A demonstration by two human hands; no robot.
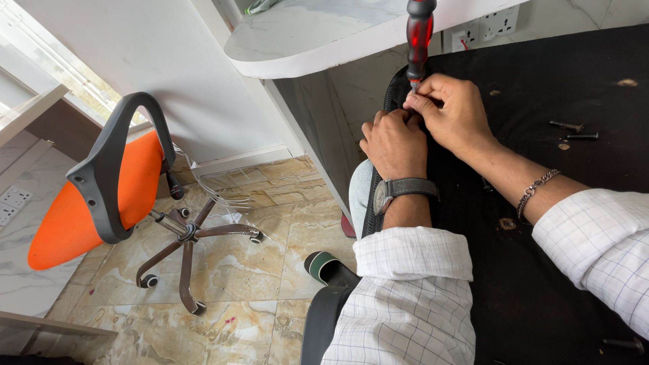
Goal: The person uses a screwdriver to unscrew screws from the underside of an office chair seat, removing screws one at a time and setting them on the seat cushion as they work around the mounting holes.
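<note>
— So what stays hidden? 
— The screwdriver tip vanishes under the right hand, whose fingers pinch the shaft; its red-and-black handle is cut off by the top edge. 
— And the left hand? 
— Closed, pressed against the black seat base rim, touching the right hand; what it grips cannot be told. 
— Room around them? 
— 2 bolts lie right of the right hand; an orange chair stands well left.
</note>
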